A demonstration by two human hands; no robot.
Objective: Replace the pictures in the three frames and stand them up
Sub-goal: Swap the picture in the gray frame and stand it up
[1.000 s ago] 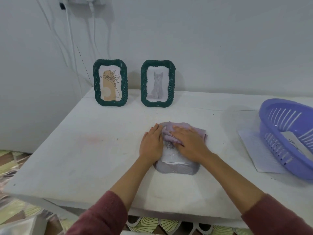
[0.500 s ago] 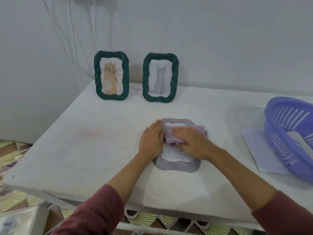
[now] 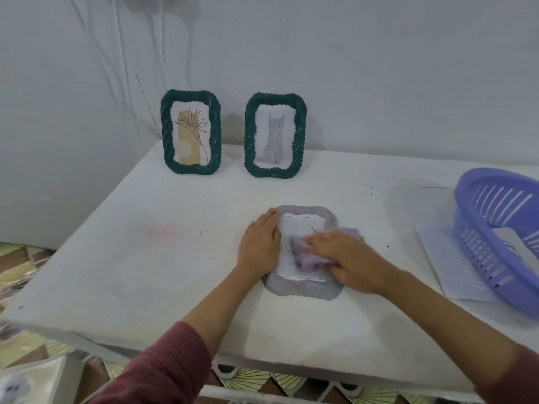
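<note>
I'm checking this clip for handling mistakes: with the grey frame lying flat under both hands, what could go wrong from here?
1. The right hand rubs a lilac cloth over the flat grey wavy-edged frame; only the left hand steadies it, so it might slide on the white table.
2. Pressing hard could shift the white insert.
3. Standing it later, a careless reach could topple the two upright green rope-edged frames, plant picture and cat picture.

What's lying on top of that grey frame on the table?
On the grey frame lie a lilac cloth under the right hand, and the left hand on its left edge. Its picture is mostly covered.
</note>
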